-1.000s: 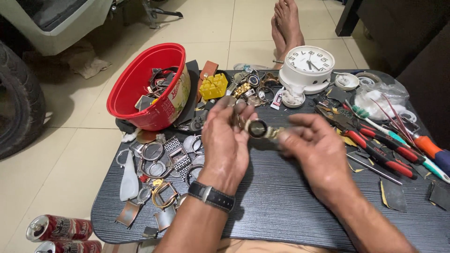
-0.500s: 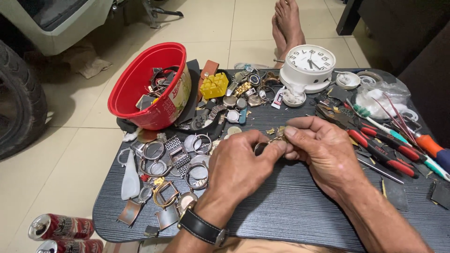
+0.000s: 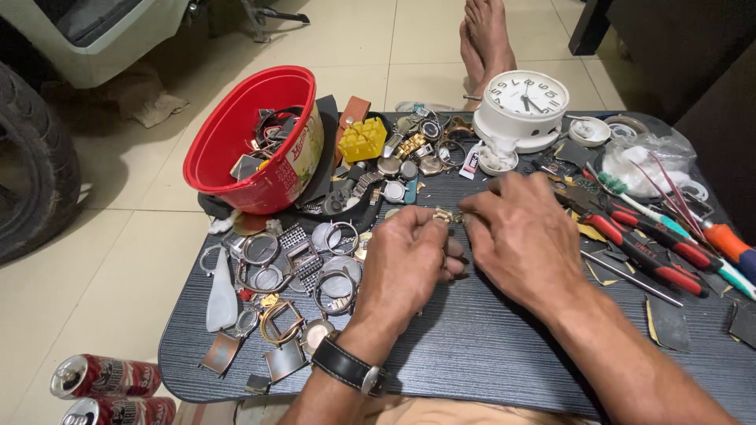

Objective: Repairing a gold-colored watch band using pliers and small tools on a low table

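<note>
Both hands are sitting lower and nearer the counter (image 3: 488, 354) than a second ago, when they were raised with the watch piece showing between them. Now the left hand (image 3: 405, 264) and right hand (image 3: 524, 244) are meeting fingertip to fingertip, pinching a small gold-toned metal part (image 3: 446, 215), mostly hidden by the fingers; exact shape is hard to make out. It is sitting just above the dark wood-grain counter, near its middle. Left wrist is wearing a black-strapped wristwatch (image 3: 346, 366). Loose watch cases and rings (image 3: 315, 260) are lying left of the hands, a red bowl (image 3: 236, 142) of parts behind them, a white clock (image 3: 524, 102) at the back, red-handled pliers (image 3: 650, 252) on the right, partly cut off. Tiled floor, two cans (image 3: 102, 378) lying at the lower left.
</note>
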